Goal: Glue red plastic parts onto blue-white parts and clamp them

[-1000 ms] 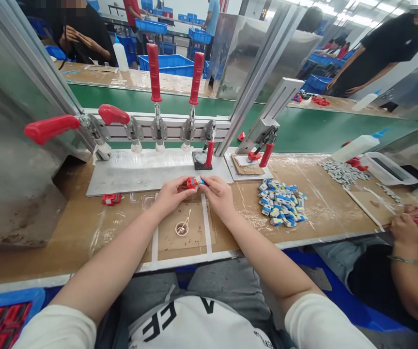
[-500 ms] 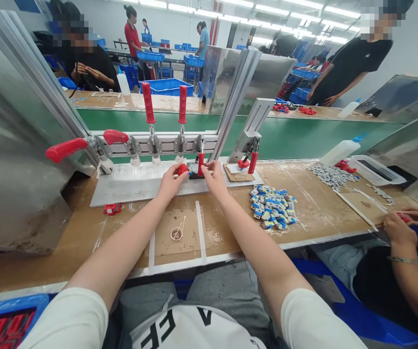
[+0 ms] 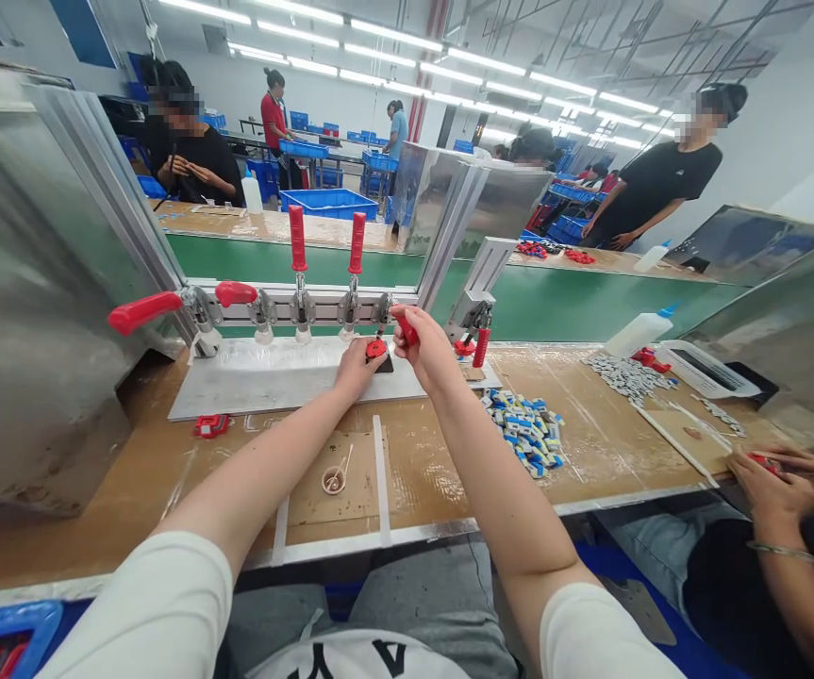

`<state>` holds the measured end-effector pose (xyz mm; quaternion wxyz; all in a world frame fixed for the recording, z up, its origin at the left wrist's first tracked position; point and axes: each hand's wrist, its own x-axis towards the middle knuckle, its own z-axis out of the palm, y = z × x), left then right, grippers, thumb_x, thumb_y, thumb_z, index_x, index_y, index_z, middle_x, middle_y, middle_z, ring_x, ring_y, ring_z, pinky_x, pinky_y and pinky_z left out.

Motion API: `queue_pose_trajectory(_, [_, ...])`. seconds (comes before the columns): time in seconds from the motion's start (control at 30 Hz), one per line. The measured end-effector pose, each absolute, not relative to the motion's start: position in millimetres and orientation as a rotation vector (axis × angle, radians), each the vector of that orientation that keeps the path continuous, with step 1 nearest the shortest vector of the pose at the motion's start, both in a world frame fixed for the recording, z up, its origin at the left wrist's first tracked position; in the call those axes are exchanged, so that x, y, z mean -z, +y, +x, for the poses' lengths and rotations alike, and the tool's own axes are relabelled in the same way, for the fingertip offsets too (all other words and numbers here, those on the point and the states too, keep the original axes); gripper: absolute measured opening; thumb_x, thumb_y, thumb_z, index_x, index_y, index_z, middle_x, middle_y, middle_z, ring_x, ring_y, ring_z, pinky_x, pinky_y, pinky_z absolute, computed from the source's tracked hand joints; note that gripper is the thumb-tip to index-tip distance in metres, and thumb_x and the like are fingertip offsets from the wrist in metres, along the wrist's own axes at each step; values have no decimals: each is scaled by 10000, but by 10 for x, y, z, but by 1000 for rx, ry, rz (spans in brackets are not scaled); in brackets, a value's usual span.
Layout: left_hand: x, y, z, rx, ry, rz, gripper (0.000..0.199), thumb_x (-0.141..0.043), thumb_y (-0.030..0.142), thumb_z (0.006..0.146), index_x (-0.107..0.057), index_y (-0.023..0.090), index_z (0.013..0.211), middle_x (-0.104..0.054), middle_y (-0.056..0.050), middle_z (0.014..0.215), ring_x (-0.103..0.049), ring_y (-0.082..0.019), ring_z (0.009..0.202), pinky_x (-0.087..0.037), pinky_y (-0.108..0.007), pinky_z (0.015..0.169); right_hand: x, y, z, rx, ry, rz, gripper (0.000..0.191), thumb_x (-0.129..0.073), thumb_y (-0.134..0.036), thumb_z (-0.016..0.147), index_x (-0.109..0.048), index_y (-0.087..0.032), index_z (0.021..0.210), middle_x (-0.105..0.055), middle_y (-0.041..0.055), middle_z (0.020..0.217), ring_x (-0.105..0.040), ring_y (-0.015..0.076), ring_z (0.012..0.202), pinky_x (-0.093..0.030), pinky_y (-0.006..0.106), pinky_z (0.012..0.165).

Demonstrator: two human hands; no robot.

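My left hand [image 3: 356,370] is closed on a small red plastic part [image 3: 376,349], its fingers at the part's left side. The part sits on a black base [image 3: 383,365] at the right of the metal plate [image 3: 272,379], beneath a toggle clamp [image 3: 382,311]. My right hand [image 3: 426,344] is wrapped round that clamp's red handle [image 3: 407,329], which is partly raised and tilted. To the left, more toggle clamps with red grips line the rail; two grips [image 3: 297,238] stand upright. Another small clamp with a red handle [image 3: 481,347] stands just right of my right hand.
Blue-and-grey small parts [image 3: 525,434] are heaped right of my forearm. A tiny cup with a stick [image 3: 334,480] and a red part [image 3: 211,426] lie in front. Grey pieces [image 3: 625,379] and a white bottle [image 3: 639,330] are further right. A co-worker's hands [image 3: 778,476] hold a red part.
My right hand has moved up with the clamp handle, which was lower and upright. My left hand has brought the red part right, onto the black base. The camera view has tilted upward.
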<state>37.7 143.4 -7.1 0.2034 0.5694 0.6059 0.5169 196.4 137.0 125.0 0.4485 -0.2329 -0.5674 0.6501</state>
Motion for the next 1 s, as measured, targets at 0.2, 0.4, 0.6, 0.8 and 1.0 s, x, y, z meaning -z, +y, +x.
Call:
queue_pose_trajectory(0.2, [76,1586,319,-1383,1687,1536,459,-783,366,877,-635,187,1273,-708,-152,1291,-656,-319,1194,-487,-474,1088,-1476,1364,1947,-1587,-1435,-661,388,-652,-588,911,-610,-246,1089,-439,-12,770,-425,150,649,-334,239,507])
queue_pose_trajectory(0.4, [66,1711,262,-1333,1575,1550,465,-744,424,896,-625,173,1268,-757,-128,1202,-704,-288,1102,-522,-441,1044,-1397,1370,2020,-1619,-1439,-658,268,-645,-456,898,-580,-240,1044,-409,-33,739,-396,138,622,-315,235,529])
queue_pose_trajectory(0.6, [75,1683,227,-1344,1537,1587,466,-696,420,903,-635,143,1273,-748,-142,1188,-688,-308,1123,-516,-465,1060,-1133,1341,2051,-1487,-1606,-602,222,-562,-399,896,-512,-258,1061,-347,-52,710,-404,158,622,-345,260,568])
queue_pose_trajectory(0.8, [77,1686,234,-1366,1516,1592,488,-713,410,873,-647,141,1275,-739,-137,1198,-681,-312,1137,-514,-459,1067,-831,1361,1990,-1306,-1729,-591,220,-509,-416,916,-472,-256,1063,-376,-54,702,-382,167,619,-361,279,601])
queue_pose_trajectory(1.0, [75,1674,216,-1359,1499,1585,491,-702,390,870,-638,143,1290,-741,-124,1216,-685,-292,1149,-516,-425,1073,-491,1395,2053,-1020,-1942,-638,273,-419,-490,1042,-486,-246,1145,-501,2,873,-507,183,774,-459,303,751])
